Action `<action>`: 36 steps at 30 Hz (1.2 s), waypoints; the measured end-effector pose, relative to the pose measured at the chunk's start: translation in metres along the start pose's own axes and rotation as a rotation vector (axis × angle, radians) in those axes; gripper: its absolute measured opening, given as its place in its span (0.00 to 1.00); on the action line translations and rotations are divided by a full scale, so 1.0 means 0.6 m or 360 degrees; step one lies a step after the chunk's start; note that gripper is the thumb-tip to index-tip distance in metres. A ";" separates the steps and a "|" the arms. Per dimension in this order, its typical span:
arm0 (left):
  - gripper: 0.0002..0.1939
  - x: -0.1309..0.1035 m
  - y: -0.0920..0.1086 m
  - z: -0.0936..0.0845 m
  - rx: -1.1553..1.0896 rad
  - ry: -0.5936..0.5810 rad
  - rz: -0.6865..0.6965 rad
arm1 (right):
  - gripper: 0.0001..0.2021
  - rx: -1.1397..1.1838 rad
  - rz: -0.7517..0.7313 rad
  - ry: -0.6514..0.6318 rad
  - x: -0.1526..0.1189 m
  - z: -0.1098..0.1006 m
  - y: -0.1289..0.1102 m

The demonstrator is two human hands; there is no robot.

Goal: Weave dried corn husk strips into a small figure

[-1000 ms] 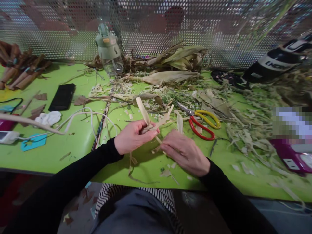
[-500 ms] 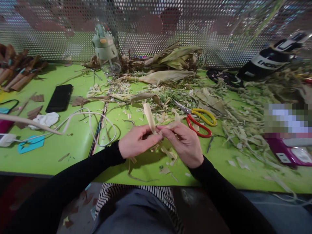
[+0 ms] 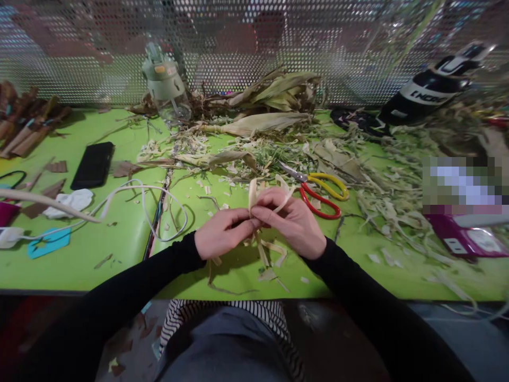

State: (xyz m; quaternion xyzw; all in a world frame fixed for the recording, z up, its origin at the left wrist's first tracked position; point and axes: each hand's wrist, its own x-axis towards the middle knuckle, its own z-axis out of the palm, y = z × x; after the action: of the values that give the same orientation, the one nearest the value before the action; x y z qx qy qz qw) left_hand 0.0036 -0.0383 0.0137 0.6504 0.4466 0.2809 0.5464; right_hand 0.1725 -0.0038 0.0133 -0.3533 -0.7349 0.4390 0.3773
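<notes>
Pale strips of corn husk (image 3: 253, 194) stick up from between my fingertips, and more ends hang down below them. My left hand (image 3: 221, 231) pinches the strips from the left with thumb and forefinger. From the right, my right hand (image 3: 293, 223) grips the same husk strips, its fingertips touching those of my left hand. One strip loops over the right fingers. Scissors (image 3: 304, 179) with one red and one yellow handle lie just beyond my right hand, blades pointing up and left.
Husk scraps and whole dried husks (image 3: 262, 124) lie behind my hands. A clear bottle (image 3: 165, 87) and black bottle (image 3: 423, 93) stand near the mesh screen (image 3: 238, 42). At left are a phone (image 3: 93, 165), white cable (image 3: 186, 215) and blue tag (image 3: 50, 242).
My right hand has turned and closed in on the strips. The upright strip is now narrower and straighter, and another loops over the right fingers. The view has shifted slightly.
</notes>
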 end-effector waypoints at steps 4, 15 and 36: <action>0.14 0.000 -0.009 0.005 -0.0009 -0.0042 -0.0024 | 0.10 0.0194 0.0141 -0.0099 0.006 0.018 -0.008; 0.17 0.020 -0.025 -0.013 -0.1348 0.0505 -0.0121 | 0.11 -0.0853 -0.0466 0.0808 0.019 -0.014 0.013; 0.16 0.011 -0.010 -0.005 -0.1126 0.0448 -0.0074 | 0.15 -0.0621 -0.0263 -0.0394 -0.014 0.038 0.000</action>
State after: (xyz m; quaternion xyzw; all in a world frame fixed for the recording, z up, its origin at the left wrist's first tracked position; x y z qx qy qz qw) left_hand 0.0021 -0.0311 0.0078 0.3664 0.4072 0.4919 0.6767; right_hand 0.1568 -0.0194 0.0035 -0.3017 -0.8729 0.2963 0.2436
